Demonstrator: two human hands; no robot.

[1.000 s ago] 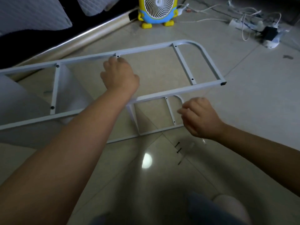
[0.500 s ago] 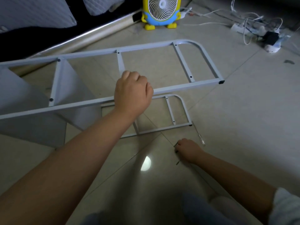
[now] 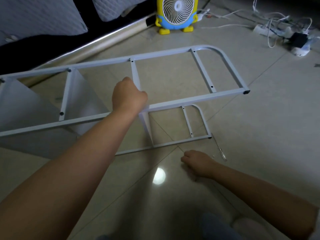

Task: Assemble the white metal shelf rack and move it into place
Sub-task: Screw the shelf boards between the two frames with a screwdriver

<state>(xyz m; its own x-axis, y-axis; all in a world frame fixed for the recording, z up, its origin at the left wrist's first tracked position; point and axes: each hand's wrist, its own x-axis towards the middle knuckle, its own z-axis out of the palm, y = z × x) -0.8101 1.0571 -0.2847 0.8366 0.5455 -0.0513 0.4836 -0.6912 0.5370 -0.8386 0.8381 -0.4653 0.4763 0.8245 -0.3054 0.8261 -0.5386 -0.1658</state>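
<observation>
Gripping the rack frame (image 3: 199,99) at its near rail, the left hand (image 3: 129,97) holds it lengthwise left-to-right. The right hand (image 3: 199,163) curls on the floor (image 3: 259,118) near the screwdriver (image 3: 219,148); whether it holds anything is unclear.

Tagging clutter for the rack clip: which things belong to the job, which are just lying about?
Job: upper side frame, gripped by the left hand; lower side frame on the floor; shelf panels; screwdriver beside the right hand.
Lying about: fan; power strip and cables; bedding.
</observation>
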